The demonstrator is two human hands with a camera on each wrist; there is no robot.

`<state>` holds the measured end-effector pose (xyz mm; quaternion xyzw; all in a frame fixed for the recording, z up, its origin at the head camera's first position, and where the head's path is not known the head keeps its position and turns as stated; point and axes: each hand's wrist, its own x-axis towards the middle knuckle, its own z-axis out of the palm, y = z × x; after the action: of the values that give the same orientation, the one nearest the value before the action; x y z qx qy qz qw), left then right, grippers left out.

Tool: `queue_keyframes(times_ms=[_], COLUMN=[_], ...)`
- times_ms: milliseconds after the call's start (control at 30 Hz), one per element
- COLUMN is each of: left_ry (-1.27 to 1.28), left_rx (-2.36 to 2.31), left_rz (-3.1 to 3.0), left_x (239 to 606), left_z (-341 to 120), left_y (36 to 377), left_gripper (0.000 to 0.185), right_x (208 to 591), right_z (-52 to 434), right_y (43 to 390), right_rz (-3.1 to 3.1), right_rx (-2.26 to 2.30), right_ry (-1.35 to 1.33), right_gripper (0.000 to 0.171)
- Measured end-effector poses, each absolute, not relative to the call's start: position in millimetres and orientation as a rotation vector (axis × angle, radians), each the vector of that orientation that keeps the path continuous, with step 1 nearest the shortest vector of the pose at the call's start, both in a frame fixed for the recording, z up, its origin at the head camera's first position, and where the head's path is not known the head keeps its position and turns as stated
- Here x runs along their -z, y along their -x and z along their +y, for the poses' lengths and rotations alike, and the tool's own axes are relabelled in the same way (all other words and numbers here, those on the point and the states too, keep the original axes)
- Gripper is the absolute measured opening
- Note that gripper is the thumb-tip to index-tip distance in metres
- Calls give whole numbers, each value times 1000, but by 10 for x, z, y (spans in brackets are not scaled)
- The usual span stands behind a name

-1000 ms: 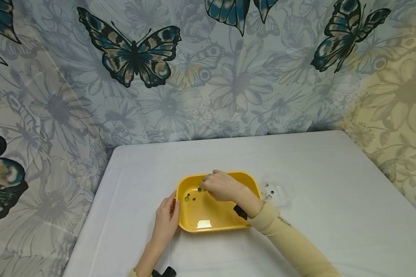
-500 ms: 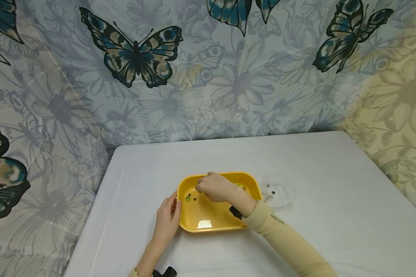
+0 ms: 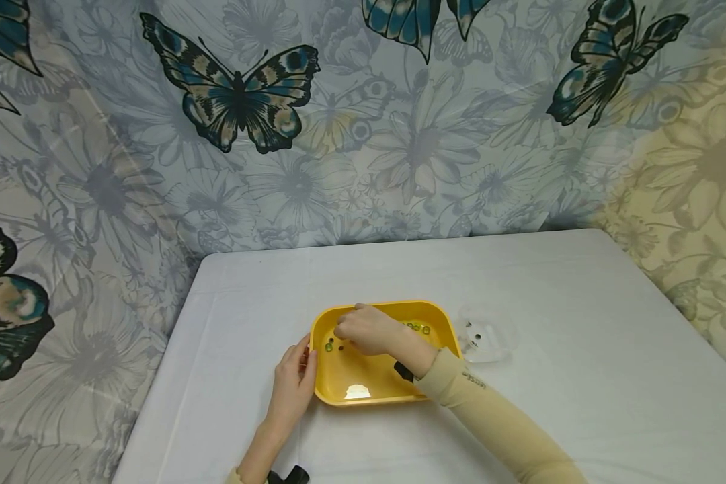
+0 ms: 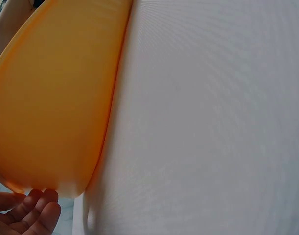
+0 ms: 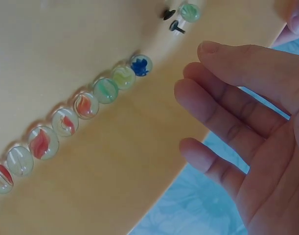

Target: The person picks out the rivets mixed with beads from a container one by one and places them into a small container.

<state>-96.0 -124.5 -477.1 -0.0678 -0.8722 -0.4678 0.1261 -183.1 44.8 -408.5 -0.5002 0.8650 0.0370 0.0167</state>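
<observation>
A yellow tray [image 3: 369, 383] stands on the table. My left hand [image 3: 293, 373] rests at its left end; in the left wrist view its fingertips [image 4: 50, 196] touch the outer wall. Over the tray's back left part is my right hand [image 3: 370, 329]. Its fingers are loosely bent and apart in the right wrist view, with nothing between them. Glass marbles line the tray's back wall, among them a blue-centred marble [image 5: 141, 65] and a red-swirled marble [image 5: 43, 142]. Past the fingertips lie a green marble [image 5: 190, 12] and two small black mushroom-shaped pieces [image 5: 176, 26].
To the tray's right stands a clear plastic container [image 3: 487, 343] with a few small dark pieces in it. A white cloth [image 3: 556, 403] covers the table. Behind it hangs a butterfly-patterned fabric [image 3: 423, 148].
My right hand has moved left along the tray's back side, uncovering several marbles at the back right and covering the blue one in the head view. The left hand stays at the tray.
</observation>
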Motion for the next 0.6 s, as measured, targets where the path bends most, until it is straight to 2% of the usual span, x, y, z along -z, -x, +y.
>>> queue_keyframes(times_ms=[600], left_ry=[184], left_rx=[1361], left_rz=[-2526], left_x=[4777], left_z=[-1237], left_y=[950], left_gripper=[36], right_x=[4159], right_z=[363], right_y=[1883], right_rz=[2663], right_rx=[-160], right_ry=[1567], right_gripper=[10])
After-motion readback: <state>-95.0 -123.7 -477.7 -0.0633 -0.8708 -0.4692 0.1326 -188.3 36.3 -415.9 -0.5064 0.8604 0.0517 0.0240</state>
